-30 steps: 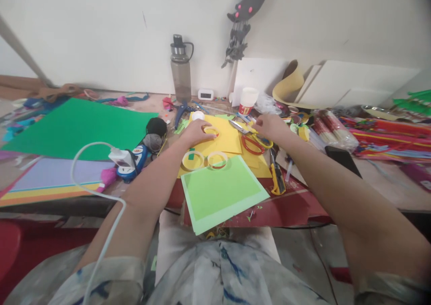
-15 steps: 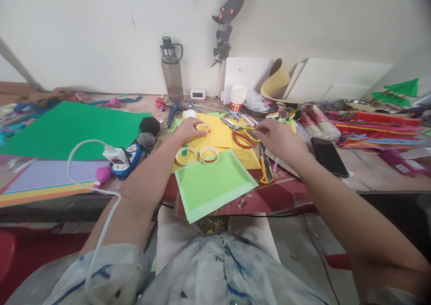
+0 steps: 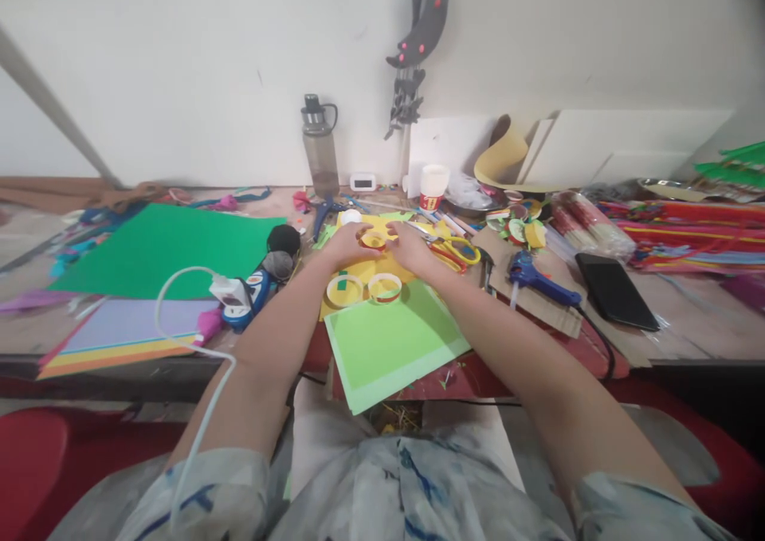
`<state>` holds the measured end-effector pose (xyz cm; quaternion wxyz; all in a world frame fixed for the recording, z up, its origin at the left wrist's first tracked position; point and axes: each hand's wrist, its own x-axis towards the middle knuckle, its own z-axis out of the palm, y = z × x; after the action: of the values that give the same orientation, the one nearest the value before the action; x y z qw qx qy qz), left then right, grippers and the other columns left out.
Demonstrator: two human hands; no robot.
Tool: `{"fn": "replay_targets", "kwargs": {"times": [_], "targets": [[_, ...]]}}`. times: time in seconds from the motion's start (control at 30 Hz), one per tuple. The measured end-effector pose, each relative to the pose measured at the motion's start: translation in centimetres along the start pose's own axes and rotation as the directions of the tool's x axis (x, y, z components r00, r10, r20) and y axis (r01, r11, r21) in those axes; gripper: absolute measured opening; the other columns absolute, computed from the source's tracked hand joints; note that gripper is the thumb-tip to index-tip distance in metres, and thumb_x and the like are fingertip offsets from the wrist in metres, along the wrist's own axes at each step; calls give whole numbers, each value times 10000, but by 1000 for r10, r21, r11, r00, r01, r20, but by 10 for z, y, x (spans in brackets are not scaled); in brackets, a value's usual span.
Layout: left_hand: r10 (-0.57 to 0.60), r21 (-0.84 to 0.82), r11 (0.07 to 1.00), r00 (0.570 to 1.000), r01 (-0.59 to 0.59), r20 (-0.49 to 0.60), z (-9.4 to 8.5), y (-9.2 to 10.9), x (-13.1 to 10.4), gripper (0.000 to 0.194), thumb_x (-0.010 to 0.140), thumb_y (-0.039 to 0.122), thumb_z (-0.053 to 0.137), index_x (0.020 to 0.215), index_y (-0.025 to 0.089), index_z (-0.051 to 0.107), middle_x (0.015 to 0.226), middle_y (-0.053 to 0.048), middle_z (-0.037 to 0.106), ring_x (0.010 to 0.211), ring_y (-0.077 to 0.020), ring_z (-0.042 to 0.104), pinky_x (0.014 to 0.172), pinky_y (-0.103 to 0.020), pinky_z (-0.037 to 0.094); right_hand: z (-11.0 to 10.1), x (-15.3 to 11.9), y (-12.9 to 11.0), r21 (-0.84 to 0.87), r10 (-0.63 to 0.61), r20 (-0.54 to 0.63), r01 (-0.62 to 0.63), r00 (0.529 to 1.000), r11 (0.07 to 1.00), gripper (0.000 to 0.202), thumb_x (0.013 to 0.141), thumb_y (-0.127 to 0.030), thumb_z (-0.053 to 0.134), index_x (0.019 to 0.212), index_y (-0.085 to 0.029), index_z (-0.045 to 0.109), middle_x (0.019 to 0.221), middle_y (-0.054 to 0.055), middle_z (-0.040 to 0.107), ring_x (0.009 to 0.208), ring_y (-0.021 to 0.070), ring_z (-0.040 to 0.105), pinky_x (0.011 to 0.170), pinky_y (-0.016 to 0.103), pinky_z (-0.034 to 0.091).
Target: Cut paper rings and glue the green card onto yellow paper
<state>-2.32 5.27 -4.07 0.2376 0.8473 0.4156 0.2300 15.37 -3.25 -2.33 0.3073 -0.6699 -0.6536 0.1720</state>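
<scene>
My left hand [image 3: 350, 242] is closed on the left side of a small yellow and red ring [image 3: 374, 241] over yellow paper [image 3: 358, 272]. At the ring's right side is my right hand [image 3: 407, 246], its fingers curved; whether they grip the ring is too small to tell. Two pale rings, one on the left [image 3: 345, 291] and one with a red band [image 3: 385, 288], lie just in front. Nearest my body is a light green sheet [image 3: 394, 346]. Scissors with red and yellow handles [image 3: 457, 252] lie right of my right hand.
A blue glue gun [image 3: 541, 282] rests on cardboard at the right, beside a black phone [image 3: 617, 292]. Behind stand a bottle [image 3: 321, 154] and a paper cup [image 3: 433, 188]. A power strip [image 3: 254, 298] with a white cable and a green sheet [image 3: 173, 250] are at the left.
My right hand has moved left from beside the scissors to the small ring. The glue gun, earlier hidden behind my right hand and forearm, now shows. The view has shifted slightly.
</scene>
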Motion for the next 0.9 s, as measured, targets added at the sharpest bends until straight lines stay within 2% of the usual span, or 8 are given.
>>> {"fn": "replay_targets", "kwargs": {"times": [0.13,0.27,0.4,0.53,0.9], "targets": [[-32,-72,997,998,36,48,-4,0,-3,909,609,485,901,1410,154,629,1388,-119,666,1136,-250,654,976,-336,532,4,0,10,-4,23,29,-22,999,1000,426,999,-150,509,1423,-135,537,1367,156,692,1226,228,671,1046,367,502],[-30,-85,996,999,33,39,-5,-7,-1,818,627,466,892,1357,169,671,1341,-105,683,1099,-235,664,946,-323,542,6,1,15,-16,22,62,-21,998,1000,437,997,-158,528,1433,-136,538,1355,140,709,1237,232,668,1064,356,483],[-7,-121,993,1000,8,10,0,-12,1,638,659,460,854,1206,152,739,1194,-92,731,990,-217,691,861,-318,557,6,0,16,-38,24,74,-21,997,999,433,1004,-159,521,1436,-138,537,1357,133,714,1286,235,641,1084,359,466],[34,-149,988,999,-35,-11,2,-11,0,466,678,444,826,1059,181,773,1115,-63,754,964,-209,702,836,-308,558,5,-1,14,-62,17,73,-12,997,998,433,1004,-164,533,1434,-120,544,1365,142,711,1299,248,631,1095,372,460],[19,-102,995,999,-22,-26,-1,-5,-2,471,667,506,823,1016,194,781,1074,-56,768,987,-233,696,862,-325,546,5,-4,12,-68,9,66,-4,998,998,455,994,-171,556,1448,-135,535,1358,149,711,1310,261,617,1082,392,470]]}}
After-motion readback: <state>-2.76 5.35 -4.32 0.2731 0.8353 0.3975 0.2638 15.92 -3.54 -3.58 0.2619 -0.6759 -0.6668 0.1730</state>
